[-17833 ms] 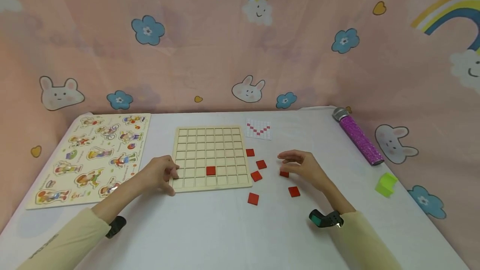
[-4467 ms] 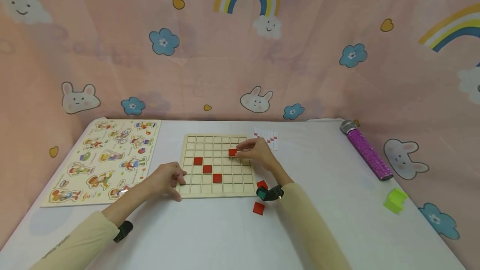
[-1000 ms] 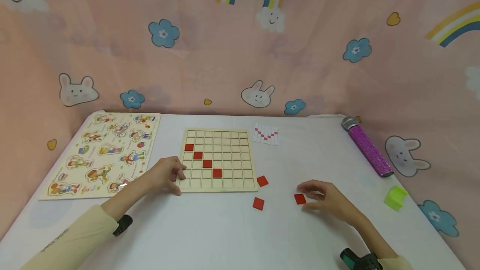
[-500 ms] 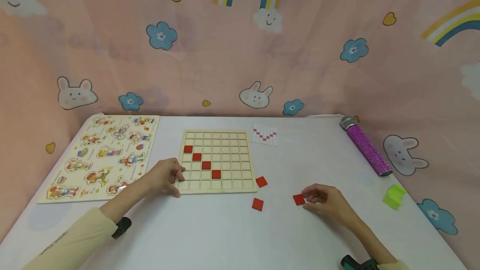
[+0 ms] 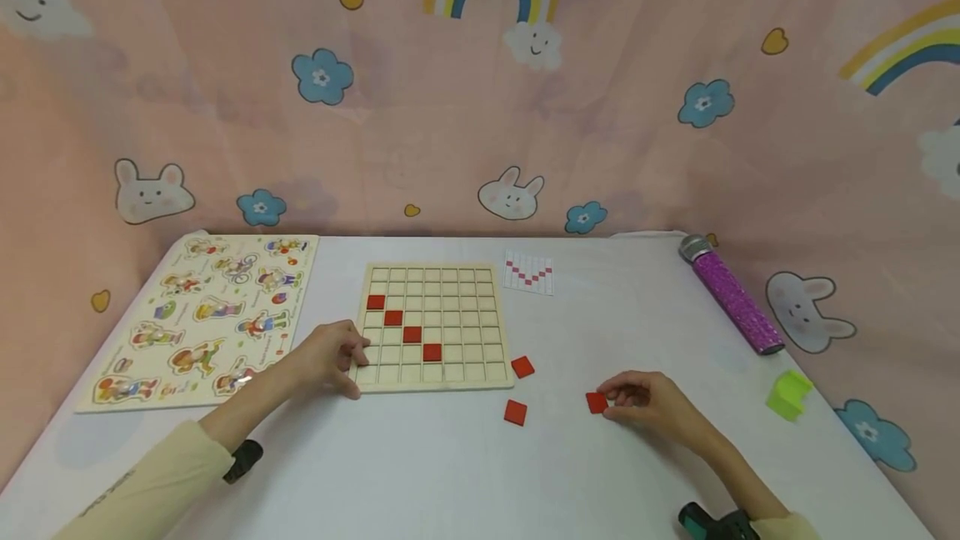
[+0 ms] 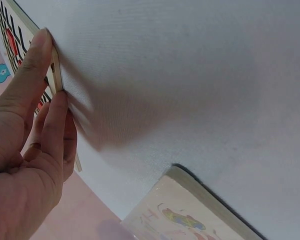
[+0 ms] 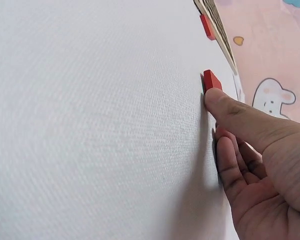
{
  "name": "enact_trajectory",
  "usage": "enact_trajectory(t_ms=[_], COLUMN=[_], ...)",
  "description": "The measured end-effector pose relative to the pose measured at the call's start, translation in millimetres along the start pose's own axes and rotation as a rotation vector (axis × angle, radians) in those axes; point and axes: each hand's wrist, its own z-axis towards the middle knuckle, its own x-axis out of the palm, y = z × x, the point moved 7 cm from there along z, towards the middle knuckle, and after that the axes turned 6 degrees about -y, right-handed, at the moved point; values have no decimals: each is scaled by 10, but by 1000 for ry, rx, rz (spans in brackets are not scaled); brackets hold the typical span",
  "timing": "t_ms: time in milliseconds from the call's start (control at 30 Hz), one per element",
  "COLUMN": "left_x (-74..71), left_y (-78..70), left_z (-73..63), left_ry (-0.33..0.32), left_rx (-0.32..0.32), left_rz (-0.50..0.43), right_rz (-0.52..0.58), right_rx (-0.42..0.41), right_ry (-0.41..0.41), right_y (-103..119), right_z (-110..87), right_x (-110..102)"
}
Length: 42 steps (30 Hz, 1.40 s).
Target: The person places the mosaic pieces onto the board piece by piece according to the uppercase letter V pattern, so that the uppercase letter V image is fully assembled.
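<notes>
White cloth covers the table (image 5: 450, 473), which stands against a pink backdrop (image 5: 645, 148) printed with rainbows, flowers and rabbits. At the far left lies a picture puzzle board (image 5: 202, 315); its printed captions are too small to read. The wooden grid board (image 5: 457, 315) lies at centre, with four red tiles (image 5: 402, 327) seated in a diagonal line running from upper left to lower middle. A purple glitter tube (image 5: 731, 294) lies near the right edge. A pattern card (image 5: 529, 272) showing a red V sits just beyond the grid board's far right corner. A green block (image 5: 789, 394) rests at the right. The left hand (image 5: 326, 357) grips the grid board's near left corner, thumb on the edge. The right hand (image 5: 648, 402) rests on the cloth right of the grid board, fingers curled, pinching a red tile (image 5: 596, 402) that lies flat on the table. Two loose tiles (image 5: 519, 390) lie between that hand and the grid board.
</notes>
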Motion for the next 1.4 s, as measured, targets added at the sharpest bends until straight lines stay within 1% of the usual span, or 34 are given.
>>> enact_trajectory(t_ms=[133,333,433,500,633,733,867,967,1000,1100,1200,1233,1333,1400], left_x=[-4,-17,-9,-2,8,4,-6,-11,1,-7,-8,-22,-14,-7], left_y=[-10,5,32,39,47,39,29,35,68,64,57,20,8,3], left_z=[-22,-42,-33,-29,-28,-32,-32,-26,-12,-8,-1,-12,-8,-9], left_ry=[-3,-6,-7,-4,-3,-8,-13,-19,-29,-31,-25,-15,-11,-11], left_rx=[-1,-6,-7,2,9,19,29,62,104,127,92,47,12,8], left_rz=[7,-2,-16,-17,-18,-20,-28,-39,-49,-52,-50,-41,-35,-34], right_rz=[0,90,107,111,140,175,210,245,254,266,274,280,298,297], right_rx=[19,161,231,274,361,401,413,409,408,405,404,401,392,385], right_ry=[-67,-191,-233,-244,-237,-224,-209,-198,-196,-197,-203,-201,-201,-199], right_y=[37,48,51,57,59,65,84,119,133,161,178,186,225,262], right_z=[-3,55,111,156,253,329,441,530,559,650,736,762,835,882], right_x=[-15,-33,-25,-14,26,64,113,166,190,258,329,354,418,456])
